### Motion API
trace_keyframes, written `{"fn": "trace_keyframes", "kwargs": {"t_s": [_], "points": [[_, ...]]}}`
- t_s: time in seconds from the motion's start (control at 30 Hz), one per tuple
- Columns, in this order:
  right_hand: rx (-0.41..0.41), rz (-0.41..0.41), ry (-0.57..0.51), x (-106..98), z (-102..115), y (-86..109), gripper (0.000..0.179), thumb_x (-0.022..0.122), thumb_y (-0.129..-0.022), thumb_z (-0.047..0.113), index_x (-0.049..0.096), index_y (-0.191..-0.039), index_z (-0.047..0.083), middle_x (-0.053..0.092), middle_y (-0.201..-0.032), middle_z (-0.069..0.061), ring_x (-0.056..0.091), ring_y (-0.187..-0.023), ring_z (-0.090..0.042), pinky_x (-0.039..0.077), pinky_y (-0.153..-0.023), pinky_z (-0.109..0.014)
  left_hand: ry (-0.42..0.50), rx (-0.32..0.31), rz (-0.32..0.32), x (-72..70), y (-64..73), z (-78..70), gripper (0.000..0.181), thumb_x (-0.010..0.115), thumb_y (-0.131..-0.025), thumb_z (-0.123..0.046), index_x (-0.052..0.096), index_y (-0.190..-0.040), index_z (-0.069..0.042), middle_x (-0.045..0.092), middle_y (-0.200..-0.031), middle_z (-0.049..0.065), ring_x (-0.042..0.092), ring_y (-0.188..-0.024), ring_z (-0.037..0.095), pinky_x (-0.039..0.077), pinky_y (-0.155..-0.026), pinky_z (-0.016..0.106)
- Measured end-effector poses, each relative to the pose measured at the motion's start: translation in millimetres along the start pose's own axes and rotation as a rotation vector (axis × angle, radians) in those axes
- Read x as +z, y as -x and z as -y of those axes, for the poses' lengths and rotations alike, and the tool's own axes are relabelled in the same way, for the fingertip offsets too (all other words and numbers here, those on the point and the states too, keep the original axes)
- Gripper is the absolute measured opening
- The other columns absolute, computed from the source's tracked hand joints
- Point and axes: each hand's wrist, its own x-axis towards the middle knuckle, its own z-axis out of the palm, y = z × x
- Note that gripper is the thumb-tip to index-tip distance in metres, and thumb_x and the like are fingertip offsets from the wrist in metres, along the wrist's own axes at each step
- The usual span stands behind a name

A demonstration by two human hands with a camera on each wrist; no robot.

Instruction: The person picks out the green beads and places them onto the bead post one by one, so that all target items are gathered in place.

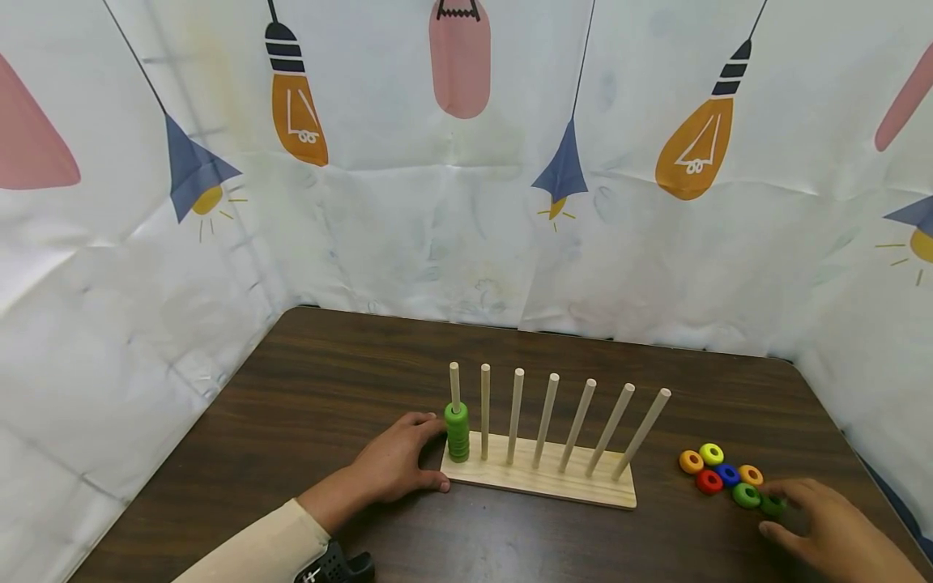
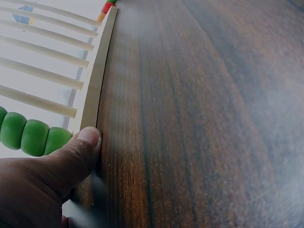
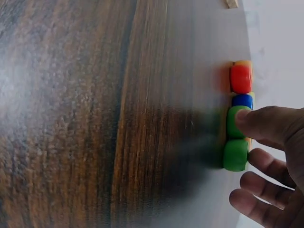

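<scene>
A pale wooden peg board (image 1: 539,474) with several upright pegs stands on the table. Its leftmost peg carries a stack of green rings (image 1: 457,433). My left hand (image 1: 397,460) grips the board's left end, the thumb on the front edge and the fingers toward the back; the left wrist view shows that thumb (image 2: 85,142) against the wood, just beside the green rings. At the right, my right hand (image 1: 827,522) reaches over a green ring (image 1: 773,506) at the near end of a loose group, fingers loosely bent. In the right wrist view its thumb overlaps another green ring (image 3: 232,123).
The loose group also has a red ring (image 1: 709,482), a blue ring (image 1: 726,474), a yellow ring (image 1: 711,454) and orange rings (image 1: 691,461), lying flat on the dark wood table (image 1: 350,364). A white printed sheet (image 1: 408,243) hangs behind and around the table.
</scene>
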Motion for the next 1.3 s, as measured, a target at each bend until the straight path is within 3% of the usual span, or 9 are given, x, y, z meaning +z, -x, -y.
{"fn": "trace_keyframes", "kwargs": {"t_s": [0.2, 0.53, 0.77, 1.03, 1.2, 1.3], "points": [[0.009, -0.026, 0.007, 1, -3, 0.5, 0.053, 0.091, -0.076, 0.025, 0.068, -0.113, -0.004, 0.064, -0.103, -0.018, 0.063, -0.089, -0.038, 0.053, -0.074, -0.058, -0.001, 0.003, -0.001, 0.6, 0.3, 0.6, 0.080, 0.091, -0.076, -0.045, 0.059, -0.143, -0.016, 0.051, -0.145, 0.020, 0.052, -0.131, 0.041, 0.049, -0.095, 0.058], [0.066, 0.098, -0.034, 0, -12, -7.3, 0.051, 0.088, -0.080, 0.024, 0.066, -0.114, -0.007, 0.068, -0.105, -0.020, 0.066, -0.092, -0.041, 0.053, -0.078, -0.058, 0.009, -0.004, 0.011, 0.3, 1.3, -0.3, 0.080, 0.090, -0.077, -0.045, 0.059, -0.143, -0.015, 0.050, -0.146, 0.020, 0.051, -0.132, 0.040, 0.049, -0.096, 0.058], [0.071, 0.065, -0.044, -7, -10, -7.8, 0.043, 0.086, -0.081, 0.020, 0.065, -0.110, -0.004, 0.069, -0.102, -0.015, 0.067, -0.087, -0.035, 0.055, -0.072, -0.055, 0.006, 0.000, 0.010, -0.2, -0.1, -1.1, 0.080, 0.091, -0.076, -0.045, 0.059, -0.143, -0.015, 0.051, -0.146, 0.020, 0.051, -0.133, 0.040, 0.049, -0.097, 0.057], [-0.037, -0.147, -0.062, -34, 12, -7.0, 0.035, 0.086, -0.081, 0.012, 0.069, -0.108, -0.002, 0.071, -0.101, -0.011, 0.067, -0.085, -0.033, 0.055, -0.065, -0.049, -0.004, -0.004, 0.008, -1.0, -0.6, -1.3, 0.080, 0.091, -0.076, -0.045, 0.059, -0.143, -0.015, 0.051, -0.146, 0.020, 0.052, -0.132, 0.040, 0.049, -0.096, 0.057], [-0.218, -0.378, -0.042, -45, 25, -6.9, 0.036, 0.091, -0.070, 0.004, 0.072, -0.101, 0.006, 0.073, -0.096, -0.003, 0.065, -0.077, -0.011, 0.051, -0.057, -0.029, -0.004, -0.009, 0.011, -1.3, 0.0, -1.3, 0.080, 0.090, -0.077, -0.044, 0.059, -0.143, -0.015, 0.050, -0.146, 0.020, 0.051, -0.132, 0.041, 0.049, -0.096, 0.058], [-0.286, -0.460, -0.013, -53, 33, -7.0, 0.039, 0.093, -0.067, 0.005, 0.074, -0.100, 0.011, 0.073, -0.096, 0.001, 0.061, -0.075, -0.002, 0.048, -0.056, -0.025, -0.001, -0.007, 0.011, -1.1, 0.2, -1.0, 0.080, 0.091, -0.077, -0.044, 0.058, -0.144, -0.014, 0.051, -0.146, 0.021, 0.051, -0.132, 0.041, 0.049, -0.096, 0.058]]}}
